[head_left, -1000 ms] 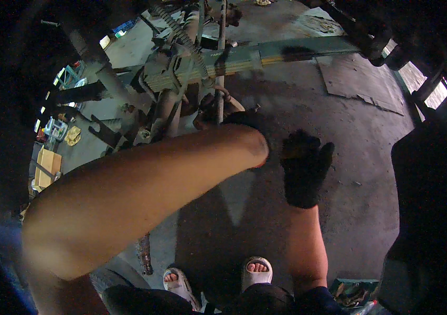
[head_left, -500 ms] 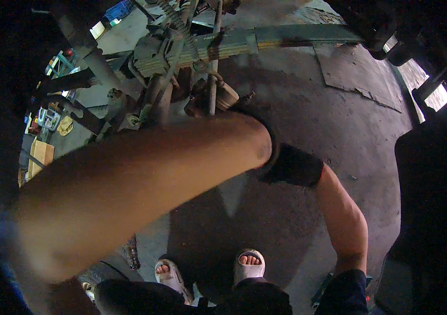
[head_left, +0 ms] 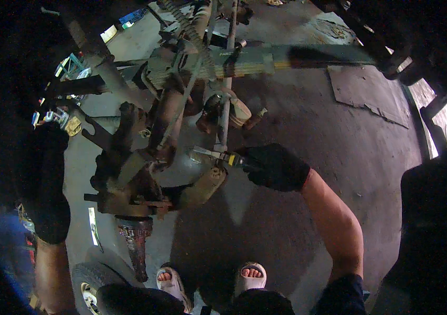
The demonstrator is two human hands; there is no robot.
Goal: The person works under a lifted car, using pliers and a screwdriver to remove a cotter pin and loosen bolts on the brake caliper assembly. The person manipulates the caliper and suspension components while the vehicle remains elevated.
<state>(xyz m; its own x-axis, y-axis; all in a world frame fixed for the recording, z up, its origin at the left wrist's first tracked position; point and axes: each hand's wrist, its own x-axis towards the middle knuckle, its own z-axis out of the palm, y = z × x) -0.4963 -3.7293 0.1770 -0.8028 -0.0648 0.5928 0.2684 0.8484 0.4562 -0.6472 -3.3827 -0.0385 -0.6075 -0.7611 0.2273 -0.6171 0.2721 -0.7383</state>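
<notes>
My right hand [head_left: 276, 167], in a black glove, is closed around pliers [head_left: 218, 155] with silver jaws and black-and-yellow handles. The jaws point left, beside the lower end of a long rod [head_left: 225, 123] and just above the end of a rusty steering arm [head_left: 210, 184]. That arm joins a dirty steering knuckle [head_left: 124, 202] with a greasy spindle [head_left: 137, 247] pointing toward me. At the far left my left hand [head_left: 45, 178], also black-gloved, is raised away from these parts. Its fingers are lost in the dark.
A leaf spring [head_left: 255, 63] crosses behind the axle, with a coiled hose [head_left: 184, 26] above it. A wheel [head_left: 87, 289] lies at lower left, near my sandalled feet [head_left: 249, 278]. A flat sheet [head_left: 365, 97] lies on the floor at right; dark bulky parts frame the right side.
My left arm, which crossed the view to my right hand, has swung back to the far left. The knuckle and the pliers in my right hand are now uncovered.
</notes>
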